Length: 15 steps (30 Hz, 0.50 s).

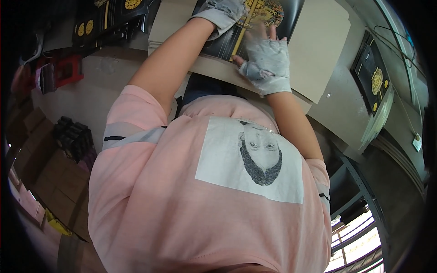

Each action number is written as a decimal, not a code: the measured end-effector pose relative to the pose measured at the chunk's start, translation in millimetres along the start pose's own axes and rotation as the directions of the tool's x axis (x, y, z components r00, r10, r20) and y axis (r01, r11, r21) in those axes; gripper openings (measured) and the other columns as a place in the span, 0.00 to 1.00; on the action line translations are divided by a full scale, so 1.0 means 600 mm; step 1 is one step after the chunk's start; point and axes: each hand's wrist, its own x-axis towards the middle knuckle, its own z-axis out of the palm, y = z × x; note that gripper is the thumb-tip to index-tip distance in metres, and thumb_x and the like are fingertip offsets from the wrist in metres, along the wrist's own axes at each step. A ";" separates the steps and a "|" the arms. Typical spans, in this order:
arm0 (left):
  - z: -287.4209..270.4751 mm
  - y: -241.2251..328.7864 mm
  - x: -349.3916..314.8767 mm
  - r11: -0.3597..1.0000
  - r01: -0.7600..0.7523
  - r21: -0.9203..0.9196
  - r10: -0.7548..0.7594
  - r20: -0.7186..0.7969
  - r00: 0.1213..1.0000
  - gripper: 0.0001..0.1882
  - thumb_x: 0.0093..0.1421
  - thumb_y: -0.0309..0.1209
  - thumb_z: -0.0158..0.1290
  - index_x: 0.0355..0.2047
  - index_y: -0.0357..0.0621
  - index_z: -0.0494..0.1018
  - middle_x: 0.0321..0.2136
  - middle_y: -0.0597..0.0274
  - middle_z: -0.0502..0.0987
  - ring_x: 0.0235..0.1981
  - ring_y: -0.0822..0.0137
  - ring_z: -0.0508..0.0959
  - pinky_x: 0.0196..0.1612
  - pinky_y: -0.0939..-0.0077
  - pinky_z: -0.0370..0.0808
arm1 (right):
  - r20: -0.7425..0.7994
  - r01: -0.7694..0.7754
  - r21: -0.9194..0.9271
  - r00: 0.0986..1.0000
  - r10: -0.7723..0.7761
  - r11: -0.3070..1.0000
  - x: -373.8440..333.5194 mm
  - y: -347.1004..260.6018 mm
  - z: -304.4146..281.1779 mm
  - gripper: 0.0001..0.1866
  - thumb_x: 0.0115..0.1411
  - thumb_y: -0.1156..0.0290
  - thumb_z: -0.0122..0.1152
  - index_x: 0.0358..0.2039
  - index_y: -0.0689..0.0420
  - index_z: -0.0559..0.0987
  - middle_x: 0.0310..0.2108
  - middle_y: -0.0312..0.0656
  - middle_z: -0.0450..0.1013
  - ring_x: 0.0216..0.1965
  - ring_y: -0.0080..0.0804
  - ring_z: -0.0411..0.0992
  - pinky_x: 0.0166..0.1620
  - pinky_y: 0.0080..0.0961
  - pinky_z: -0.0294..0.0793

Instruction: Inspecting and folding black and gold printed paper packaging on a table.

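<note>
A glossy black printed sheet [223, 49] with gold ornament and a gold stripe lies on grey-beige board [318, 50] at the top of the view. My left hand [223, 16], in a pale fingerless glove, rests on the sheet's left part; the upper edge of the view cuts it off, and its visible fingers lie flat toward the gold stripe. My right hand [267, 61], gloved likewise, is over the sheet's near right part. Its fingers are spread and slightly blurred, with the thumb out to the left by the sheet's near edge. Nothing is seen gripped in either hand.
More black and gold printed pieces [93, 27] are piled at the upper left. A red holder [68, 73] stands at the table's left edge. On the right lies another black and gold stack [373, 75] near hanging cables [407, 109]. Cartons [59, 182] stand at the lower left.
</note>
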 end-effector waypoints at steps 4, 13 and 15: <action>0.016 -0.036 0.014 0.982 0.040 -0.186 -0.028 0.069 0.997 0.16 0.75 0.37 0.40 0.40 0.50 0.77 0.30 0.60 0.80 0.30 0.64 0.79 0.36 0.69 0.78 | 0.063 0.073 0.009 0.995 -0.074 0.997 -0.011 -0.024 0.011 0.42 0.60 0.34 0.57 0.69 0.44 0.70 0.74 0.49 0.57 0.76 0.51 0.51 0.71 0.65 0.50; 0.024 -0.022 0.022 0.367 -0.223 0.903 -0.128 0.287 0.949 0.16 0.75 0.33 0.38 0.40 0.48 0.78 0.28 0.58 0.81 0.28 0.63 0.80 0.34 0.70 0.78 | 0.067 0.114 0.024 0.991 -0.116 0.993 -0.016 -0.014 0.033 0.37 0.65 0.38 0.52 0.69 0.42 0.70 0.73 0.50 0.59 0.74 0.51 0.55 0.71 0.64 0.52; 0.010 -0.052 0.008 0.528 -0.128 0.840 0.093 0.093 0.991 0.15 0.73 0.31 0.40 0.38 0.47 0.79 0.29 0.56 0.82 0.29 0.62 0.82 0.35 0.68 0.79 | 0.052 0.144 0.032 0.988 -0.146 0.989 -0.011 -0.023 0.022 0.36 0.65 0.38 0.52 0.69 0.43 0.70 0.73 0.50 0.59 0.74 0.50 0.55 0.71 0.64 0.53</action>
